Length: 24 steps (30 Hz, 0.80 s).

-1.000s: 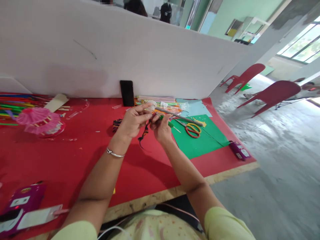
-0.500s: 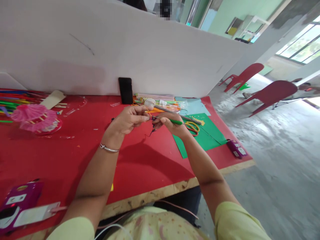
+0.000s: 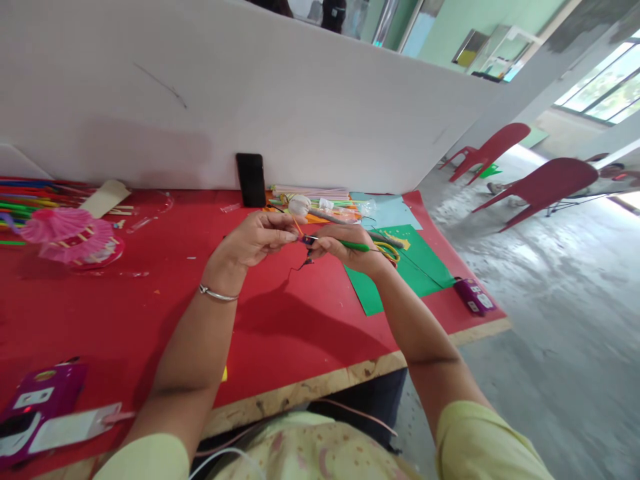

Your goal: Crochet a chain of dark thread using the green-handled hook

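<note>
Above the red table covering (image 3: 280, 287), my two hands meet at a small dark purple piece of yarn work (image 3: 309, 241). My left hand (image 3: 257, 237) pinches its left end, and an orange strand (image 3: 298, 225) slants up from there to the fingers. In my right hand (image 3: 350, 245) is a crochet hook with a green handle (image 3: 354, 245), its thin metal shaft pointing left into the piece. A dark loose end (image 3: 300, 267) dangles below. The hook's tip is too small to make out.
Behind my hands lie packets of coloured sticks (image 3: 320, 195) and a white tulip-like bud (image 3: 300, 205) on a grey stem. Yellow-handled scissors (image 3: 389, 252) rest on green paper (image 3: 420, 267). A black phone (image 3: 251, 180) leans on the white partition (image 3: 300, 100). Pink pleated work (image 3: 70, 237) lies left.
My right hand and the hook have shifted slightly right. More of the dark piece shows between my hands, while my left hand has hardly moved.
</note>
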Motion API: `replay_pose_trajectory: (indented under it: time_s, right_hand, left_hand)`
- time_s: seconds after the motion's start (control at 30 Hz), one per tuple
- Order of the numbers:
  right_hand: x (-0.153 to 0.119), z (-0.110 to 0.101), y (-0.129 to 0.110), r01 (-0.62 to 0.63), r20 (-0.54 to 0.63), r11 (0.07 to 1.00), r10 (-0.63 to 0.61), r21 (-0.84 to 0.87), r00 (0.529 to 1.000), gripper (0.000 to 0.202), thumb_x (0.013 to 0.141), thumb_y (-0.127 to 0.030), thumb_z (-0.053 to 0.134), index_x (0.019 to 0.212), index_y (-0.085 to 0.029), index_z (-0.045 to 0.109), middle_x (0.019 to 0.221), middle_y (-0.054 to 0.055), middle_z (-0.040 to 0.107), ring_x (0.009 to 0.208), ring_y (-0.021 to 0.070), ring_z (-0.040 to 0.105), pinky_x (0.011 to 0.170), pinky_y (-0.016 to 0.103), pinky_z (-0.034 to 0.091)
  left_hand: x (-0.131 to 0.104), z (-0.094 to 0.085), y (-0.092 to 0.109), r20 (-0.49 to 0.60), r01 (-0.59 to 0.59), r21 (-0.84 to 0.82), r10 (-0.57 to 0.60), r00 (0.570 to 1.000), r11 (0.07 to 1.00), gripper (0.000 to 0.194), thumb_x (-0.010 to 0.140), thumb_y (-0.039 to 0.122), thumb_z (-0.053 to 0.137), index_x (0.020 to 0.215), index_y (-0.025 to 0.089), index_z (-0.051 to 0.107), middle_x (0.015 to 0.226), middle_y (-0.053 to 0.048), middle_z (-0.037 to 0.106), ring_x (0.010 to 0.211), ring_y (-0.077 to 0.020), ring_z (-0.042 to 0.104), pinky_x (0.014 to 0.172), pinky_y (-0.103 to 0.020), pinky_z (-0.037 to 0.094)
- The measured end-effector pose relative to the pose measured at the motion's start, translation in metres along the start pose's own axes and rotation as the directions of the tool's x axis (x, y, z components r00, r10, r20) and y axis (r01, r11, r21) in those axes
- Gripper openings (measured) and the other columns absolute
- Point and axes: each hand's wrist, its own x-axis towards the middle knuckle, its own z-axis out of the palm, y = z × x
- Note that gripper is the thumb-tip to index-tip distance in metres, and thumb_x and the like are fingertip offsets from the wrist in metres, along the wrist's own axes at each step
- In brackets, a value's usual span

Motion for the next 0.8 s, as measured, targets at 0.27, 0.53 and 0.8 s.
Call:
replay_pose_trajectory:
  time_s: [0.27,0.53,0.8]
  right_hand:
    - [-0.003,0.002,-0.001,-0.073,-0.045,0.996,0.075,0.047,0.996,0.047,0.116,-0.055,0.059,0.095,-0.018,0.080,0.087,0.006,0.086,0.077,0.0160,0.083,0.072,0.027,0.067]
    - [-0.002,0.004,-0.001,-0.076,-0.058,0.995,0.080,0.069,0.995,0.046,0.115,-0.055,0.059,0.097,-0.017,0.080,0.085,0.006,0.085,0.077,0.0162,0.083,0.073,0.026,0.066]
    - [-0.002,0.002,-0.007,-0.021,0.026,0.995,0.024,-0.099,0.999,0.046,0.118,-0.049,0.057,0.092,-0.020,0.082,0.087,0.004,0.083,0.078,0.0154,0.078,0.075,0.029,0.061]
  left_hand:
    - [0.004,0.016,-0.008,-0.068,-0.100,0.080,0.106,0.992,0.992,0.049,0.060,0.020,0.102,0.107,0.019,0.090,0.085,-0.005,0.076,0.067,-0.0110,0.060,0.053,-0.023,0.036]
    - [0.004,0.025,-0.010,-0.155,-0.179,0.185,0.209,0.966,0.966,0.040,0.063,0.023,0.096,0.102,0.017,0.090,0.078,-0.003,0.075,0.071,-0.0137,0.063,0.066,-0.028,0.047]
    - [0.002,0.020,-0.006,-0.118,-0.054,0.228,0.083,0.990,0.972,0.046,0.060,0.021,0.092,0.105,0.016,0.089,0.078,-0.001,0.071,0.067,-0.0113,0.056,0.058,-0.025,0.036]
